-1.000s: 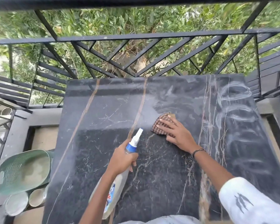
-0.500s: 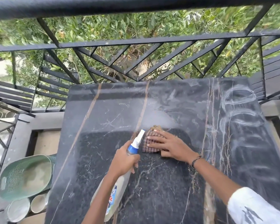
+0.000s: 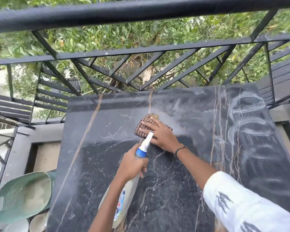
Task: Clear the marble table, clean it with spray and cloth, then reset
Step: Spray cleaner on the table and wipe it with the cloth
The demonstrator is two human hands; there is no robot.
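Black veined marble table (image 3: pixel 107 164) sits against the black metal railing (image 3: pixel 141 51), nothing left on top, so clearing looks done. Right hand (image 3: pixel 159 133) lies flat, fingers straight, pressing the brown checked cloth (image 3: pixel 143 125) at the table's far centre. Left hand (image 3: pixel 132 166) is wrapped round the neck of the white spray bottle with blue collar (image 3: pixel 142 148), nozzle aimed at the cloth. Wiping is midway: hazy smear rings on the right side, the left side looks unwiped; reset not started. Green plastic basket (image 3: pixel 22 196) and pale bowls (image 3: pixel 38 223) wait on the floor by the left edge. Open slab all round the cloth, railing tight behind.
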